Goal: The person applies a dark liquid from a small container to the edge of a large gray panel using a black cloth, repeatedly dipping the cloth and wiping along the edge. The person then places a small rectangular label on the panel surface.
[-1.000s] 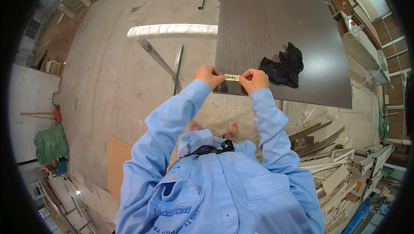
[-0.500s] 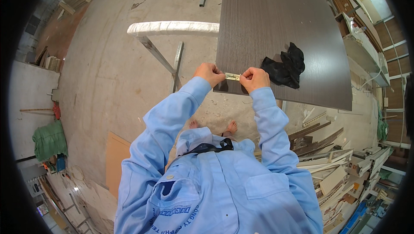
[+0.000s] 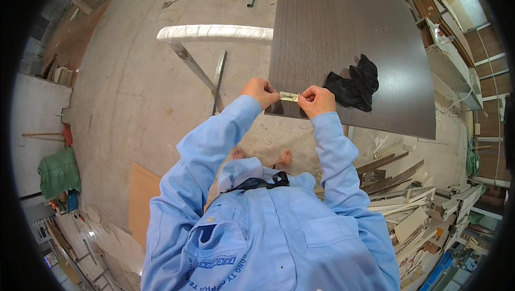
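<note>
A small cream-coloured label (image 3: 288, 97) with dark lettering is stretched between my two hands, close to the near left corner of a dark brown wood-grain panel (image 3: 332, 17). My left hand (image 3: 260, 92) pinches its left end, and my right hand (image 3: 317, 101) pinches the right end. Both sets of fingers are closed on it. Whether the label touches the panel cannot be made out. Just right of my right hand, a crumpled black cloth (image 3: 354, 84) lies on the panel.
A metal trestle with a white-wrapped top bar (image 3: 214, 34) stands beneath the panel and sticks out left. Scrap strips and boards (image 3: 413, 216) are piled at the lower right. A tan sheet (image 3: 144, 200) lies on the floor at left, farther left a green sack (image 3: 59, 172).
The view has shifted very slightly. Both hands keep their pinch on the label, which stays at the panel's corner.
</note>
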Motion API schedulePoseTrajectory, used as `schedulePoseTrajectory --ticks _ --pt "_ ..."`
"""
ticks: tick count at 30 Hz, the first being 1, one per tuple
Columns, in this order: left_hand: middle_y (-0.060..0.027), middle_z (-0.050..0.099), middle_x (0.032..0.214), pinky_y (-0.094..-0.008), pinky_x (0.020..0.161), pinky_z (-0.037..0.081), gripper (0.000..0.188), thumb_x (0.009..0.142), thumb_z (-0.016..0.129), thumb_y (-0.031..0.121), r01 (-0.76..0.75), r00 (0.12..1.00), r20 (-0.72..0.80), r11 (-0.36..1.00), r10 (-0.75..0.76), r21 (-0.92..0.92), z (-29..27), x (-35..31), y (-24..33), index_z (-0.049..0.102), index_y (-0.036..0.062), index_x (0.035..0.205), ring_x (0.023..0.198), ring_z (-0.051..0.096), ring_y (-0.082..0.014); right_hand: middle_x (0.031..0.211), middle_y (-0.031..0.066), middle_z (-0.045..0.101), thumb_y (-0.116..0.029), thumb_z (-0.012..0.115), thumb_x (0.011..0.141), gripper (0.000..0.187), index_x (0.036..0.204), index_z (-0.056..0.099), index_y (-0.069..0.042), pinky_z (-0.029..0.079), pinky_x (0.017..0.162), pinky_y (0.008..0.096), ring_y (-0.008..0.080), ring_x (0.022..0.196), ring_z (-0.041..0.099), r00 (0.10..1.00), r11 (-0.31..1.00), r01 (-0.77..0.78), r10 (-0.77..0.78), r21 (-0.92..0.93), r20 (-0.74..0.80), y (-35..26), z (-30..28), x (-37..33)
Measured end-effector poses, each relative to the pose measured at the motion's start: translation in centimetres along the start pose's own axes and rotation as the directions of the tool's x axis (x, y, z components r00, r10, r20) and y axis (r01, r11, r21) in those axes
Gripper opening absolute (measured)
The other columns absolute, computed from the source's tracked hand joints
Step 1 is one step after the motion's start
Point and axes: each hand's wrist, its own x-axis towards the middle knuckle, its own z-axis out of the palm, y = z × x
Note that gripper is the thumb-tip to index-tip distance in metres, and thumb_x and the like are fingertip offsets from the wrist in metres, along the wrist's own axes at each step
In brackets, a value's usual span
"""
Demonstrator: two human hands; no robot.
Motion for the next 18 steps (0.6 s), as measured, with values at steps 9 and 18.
schedulePoseTrajectory --ticks 9,18 --pt "-0.0071 0.07 0.071 -0.0301 0.059 0.051 0.023 0.08 0.082 0.02 -0.001 1.0 0.008 1.0 0.001 0.022 -0.02 -0.05 0.22 0.071 0.0001 0.08 0.063 0.062 -0.0122 0.072 0.0091 0.074 -0.02 0.079 0.076 0.014 0.079 0.076 -0.007 0.057 0.068 0.0373 0.0253 0.067 0.073 1.0 1.0 0.011 -0.01 -0.021 0.021 -0.11 -0.25 0.14" --pt "-0.0103 0.072 0.073 -0.0335 0.063 0.054 0.024 0.078 0.083 0.023 0.008 1.0 0.025 0.998 -0.009 0.059 -0.38 -0.14 0.68 0.072 0.0012 0.079 0.065 0.067 -0.0169 0.07 0.0089 0.073 -0.021 0.082 0.077 0.02 0.079 0.073 -0.003 0.055 0.063 0.0346 0.0214 0.063 0.071 0.997 0.995 0.039 -0.032 -0.091 0.072 -0.04 -0.42 0.69"
